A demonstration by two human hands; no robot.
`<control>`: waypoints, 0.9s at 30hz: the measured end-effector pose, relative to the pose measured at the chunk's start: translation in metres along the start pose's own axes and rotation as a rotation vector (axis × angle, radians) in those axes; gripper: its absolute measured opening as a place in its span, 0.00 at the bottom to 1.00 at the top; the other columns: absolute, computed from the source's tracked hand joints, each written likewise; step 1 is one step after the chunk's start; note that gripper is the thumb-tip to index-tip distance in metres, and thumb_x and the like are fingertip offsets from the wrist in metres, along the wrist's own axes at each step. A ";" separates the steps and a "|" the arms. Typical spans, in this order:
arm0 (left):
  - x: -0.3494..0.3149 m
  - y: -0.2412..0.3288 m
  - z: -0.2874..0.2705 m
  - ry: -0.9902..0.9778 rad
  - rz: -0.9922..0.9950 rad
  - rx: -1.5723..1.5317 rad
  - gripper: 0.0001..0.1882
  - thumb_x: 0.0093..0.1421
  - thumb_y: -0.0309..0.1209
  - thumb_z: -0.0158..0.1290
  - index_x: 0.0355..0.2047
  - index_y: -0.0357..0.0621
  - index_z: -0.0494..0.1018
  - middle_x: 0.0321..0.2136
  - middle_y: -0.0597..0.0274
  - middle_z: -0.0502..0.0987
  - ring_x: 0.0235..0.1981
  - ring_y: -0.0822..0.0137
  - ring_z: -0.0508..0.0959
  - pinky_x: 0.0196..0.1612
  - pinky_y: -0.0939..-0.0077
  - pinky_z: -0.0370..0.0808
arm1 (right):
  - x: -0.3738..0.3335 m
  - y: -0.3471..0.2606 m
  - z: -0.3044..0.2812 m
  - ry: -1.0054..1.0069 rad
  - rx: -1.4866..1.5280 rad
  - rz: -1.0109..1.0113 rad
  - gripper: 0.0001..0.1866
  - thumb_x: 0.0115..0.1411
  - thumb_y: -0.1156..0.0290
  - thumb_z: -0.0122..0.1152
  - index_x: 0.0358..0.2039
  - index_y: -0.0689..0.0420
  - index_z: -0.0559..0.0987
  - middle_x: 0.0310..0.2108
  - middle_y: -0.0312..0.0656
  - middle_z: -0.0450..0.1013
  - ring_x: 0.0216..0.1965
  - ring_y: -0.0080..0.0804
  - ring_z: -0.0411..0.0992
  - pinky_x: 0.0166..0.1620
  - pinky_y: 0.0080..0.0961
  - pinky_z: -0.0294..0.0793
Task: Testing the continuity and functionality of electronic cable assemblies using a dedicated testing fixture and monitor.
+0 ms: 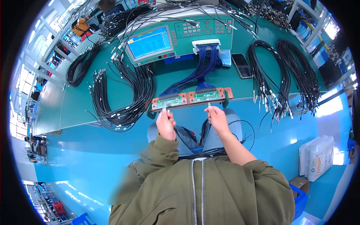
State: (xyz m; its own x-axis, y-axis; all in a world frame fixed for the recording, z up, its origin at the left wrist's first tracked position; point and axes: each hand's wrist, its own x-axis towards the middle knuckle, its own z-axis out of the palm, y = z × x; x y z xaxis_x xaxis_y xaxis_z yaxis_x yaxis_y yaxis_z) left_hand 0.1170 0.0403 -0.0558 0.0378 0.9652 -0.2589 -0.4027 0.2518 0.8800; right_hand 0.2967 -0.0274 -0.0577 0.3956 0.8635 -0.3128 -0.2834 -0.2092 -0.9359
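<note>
My left hand (165, 125) is closed, pinching a small white cable connector (164, 107) at the front edge of the left green circuit board (170, 102). My right hand (217, 119) is closed as well, fingertips around another small white connector (209, 104) just in front of the right circuit board (206, 96). Whether either connector is seated in its board is too small to tell. Both boards sit on an orange-brown fixture (228, 92) at the table edge. Black cables (212, 153) lie across my lap, and one loops out past my right forearm.
Dark blue ribbon wires (187, 79) run from the fixture to a green tester (180, 28) with a lit screen. Black cable bundles lie on the left (140, 90) and right (270, 56) of the green table (232, 84). A phone (242, 66) rests beside the tester.
</note>
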 end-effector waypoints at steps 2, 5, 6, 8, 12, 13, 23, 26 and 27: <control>-0.013 -0.010 -0.015 -0.003 -0.039 -0.036 0.14 0.63 0.37 0.39 0.23 0.43 0.63 0.19 0.66 0.65 0.14 0.79 0.57 0.15 0.88 0.54 | 0.004 0.002 0.001 -0.020 0.038 0.028 0.12 0.61 0.68 0.44 0.28 0.60 0.73 0.17 0.30 0.59 0.16 0.14 0.53 0.19 0.11 0.52; -0.018 -0.015 -0.025 0.001 -0.076 -0.076 0.14 0.63 0.37 0.39 0.25 0.42 0.65 0.18 0.66 0.64 0.14 0.80 0.55 0.14 0.88 0.52 | 0.007 0.003 0.001 -0.048 0.072 0.058 0.11 0.60 0.68 0.44 0.28 0.60 0.73 0.17 0.30 0.59 0.16 0.13 0.52 0.19 0.10 0.52; -0.016 -0.012 -0.024 -0.027 -0.126 -0.112 0.13 0.63 0.36 0.39 0.26 0.42 0.65 0.18 0.67 0.63 0.14 0.80 0.55 0.15 0.88 0.52 | 0.008 0.002 0.001 -0.038 0.070 0.056 0.11 0.60 0.68 0.44 0.27 0.60 0.73 0.16 0.30 0.59 0.16 0.14 0.53 0.19 0.11 0.52; -0.012 -0.006 -0.022 -0.083 -0.226 -0.185 0.13 0.63 0.36 0.40 0.28 0.40 0.67 0.17 0.67 0.63 0.14 0.80 0.55 0.15 0.88 0.53 | 0.008 0.000 0.001 -0.018 0.066 0.052 0.12 0.60 0.68 0.44 0.26 0.60 0.73 0.16 0.30 0.59 0.16 0.15 0.53 0.19 0.12 0.53; -0.007 -0.005 -0.022 -0.134 -0.219 -0.171 0.13 0.62 0.35 0.41 0.29 0.38 0.68 0.16 0.68 0.63 0.14 0.80 0.57 0.17 0.88 0.56 | 0.010 0.000 0.007 0.010 0.093 0.047 0.11 0.60 0.69 0.44 0.26 0.60 0.72 0.16 0.30 0.59 0.15 0.14 0.53 0.18 0.11 0.52; -0.006 -0.006 -0.021 -0.146 -0.195 -0.144 0.12 0.62 0.34 0.42 0.29 0.38 0.69 0.16 0.68 0.64 0.14 0.80 0.58 0.17 0.88 0.57 | 0.010 0.000 0.009 0.022 0.108 0.047 0.11 0.60 0.69 0.44 0.27 0.60 0.72 0.17 0.31 0.60 0.15 0.14 0.52 0.18 0.11 0.51; -0.012 -0.007 -0.006 0.063 -0.038 0.121 0.11 0.60 0.32 0.46 0.29 0.36 0.71 0.19 0.65 0.68 0.17 0.77 0.65 0.21 0.87 0.61 | 0.016 -0.007 0.007 -0.008 0.165 0.112 0.10 0.60 0.71 0.42 0.28 0.61 0.72 0.17 0.32 0.60 0.14 0.14 0.53 0.18 0.11 0.52; -0.013 -0.005 -0.004 0.078 -0.047 0.128 0.10 0.59 0.32 0.47 0.28 0.36 0.71 0.19 0.65 0.68 0.17 0.77 0.65 0.22 0.87 0.62 | 0.016 -0.007 0.006 -0.023 0.156 0.108 0.10 0.60 0.71 0.42 0.28 0.61 0.72 0.18 0.32 0.61 0.15 0.15 0.54 0.18 0.11 0.52; -0.014 -0.005 -0.003 0.082 -0.051 0.123 0.10 0.59 0.32 0.47 0.28 0.36 0.71 0.19 0.65 0.68 0.17 0.77 0.65 0.22 0.87 0.62 | 0.016 -0.007 0.006 -0.026 0.151 0.101 0.10 0.60 0.71 0.42 0.27 0.61 0.72 0.18 0.32 0.61 0.15 0.15 0.54 0.18 0.11 0.53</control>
State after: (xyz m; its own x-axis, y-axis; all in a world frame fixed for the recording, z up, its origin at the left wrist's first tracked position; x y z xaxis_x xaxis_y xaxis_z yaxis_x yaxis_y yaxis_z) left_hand 0.1156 0.0249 -0.0581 -0.0210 0.9431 -0.3318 -0.2866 0.3122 0.9058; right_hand 0.3000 -0.0098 -0.0554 0.3368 0.8535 -0.3977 -0.4492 -0.2256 -0.8645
